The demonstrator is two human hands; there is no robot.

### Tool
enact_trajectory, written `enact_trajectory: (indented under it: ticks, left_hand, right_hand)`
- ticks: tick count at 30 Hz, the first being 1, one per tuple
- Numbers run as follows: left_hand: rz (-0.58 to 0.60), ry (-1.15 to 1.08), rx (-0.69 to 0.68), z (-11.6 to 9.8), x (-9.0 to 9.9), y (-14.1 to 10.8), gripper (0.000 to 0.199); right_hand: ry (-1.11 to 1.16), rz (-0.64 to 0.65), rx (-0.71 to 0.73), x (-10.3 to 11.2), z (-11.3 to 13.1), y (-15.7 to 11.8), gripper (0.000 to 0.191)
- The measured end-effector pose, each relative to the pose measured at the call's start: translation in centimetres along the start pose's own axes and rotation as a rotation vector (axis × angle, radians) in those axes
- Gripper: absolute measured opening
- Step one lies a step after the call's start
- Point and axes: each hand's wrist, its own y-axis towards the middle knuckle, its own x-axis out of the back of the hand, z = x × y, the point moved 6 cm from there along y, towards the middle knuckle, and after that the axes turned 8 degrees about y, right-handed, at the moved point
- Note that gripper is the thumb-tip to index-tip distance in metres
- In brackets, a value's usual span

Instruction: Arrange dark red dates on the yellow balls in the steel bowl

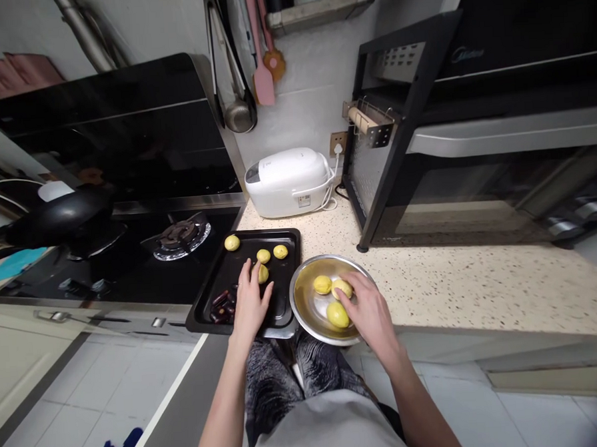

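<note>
My left hand (pixel 251 303) is over the black baking tray (pixel 283 304), its fingers spread beside a yellow potato-like piece (pixel 263 273); whether they touch it I cannot tell. More yellow pieces (pixel 280 252) lie towards the back of the tray. Several dark purple-brown, shiny pieces (pixel 223 307) are heaped at its front left, partly hidden by that hand. In the steel bowl (pixel 306 320) to the right, my right hand (pixel 372 310) closes its thumb and fingers on a pale yellow potato-like piece (pixel 341 288). Two other yellow pieces (pixel 338 315) rest in the bowl.
Behind the tray stands a white rice cooker (pixel 291 184) with its cord plugged in. A gas burner (pixel 179 235) and a black wok (pixel 62 216) are on the left. The oven (pixel 477 194) and its rack fill the right. Below, a drawer (pixel 172 403) stands pulled out.
</note>
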Motion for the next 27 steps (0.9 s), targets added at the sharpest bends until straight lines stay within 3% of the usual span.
enact_trajectory:
  ticks: [5,14,17,21,24,27]
  left_hand:
    - [0.076,0.036,-0.005,2.0,-1.2,1.1,0.048]
    - [-0.012,-0.016,0.034,0.8,0.3,1.0,0.036]
    - [-0.055,-0.134,0.027,-0.9,1.5,0.6,0.033]
    - [-0.023,-0.256,-0.054,-4.8,3.1,0.0,0.033]
    - [0.086,-0.298,-0.158,-7.8,3.3,-0.3,0.036]
    - [0.25,-0.302,-0.255,-9.6,2.3,-0.7,0.04]
  right_hand:
    - [-0.004,0.023,-0.024,0.0,-0.2,-0.3,0.025]
    - [0.018,0.02,-0.036,0.1,-0.6,-0.6,0.025]
    - [0.013,0.025,-0.041,0.1,-0.6,-0.6,0.024]
    - [-0.013,0.048,-0.053,0.0,-0.3,-0.6,0.024]
    - [-0.03,0.057,-0.064,0.0,-0.1,-0.7,0.025]
    - [-0.027,0.064,-0.069,0.0,-0.1,-0.8,0.026]
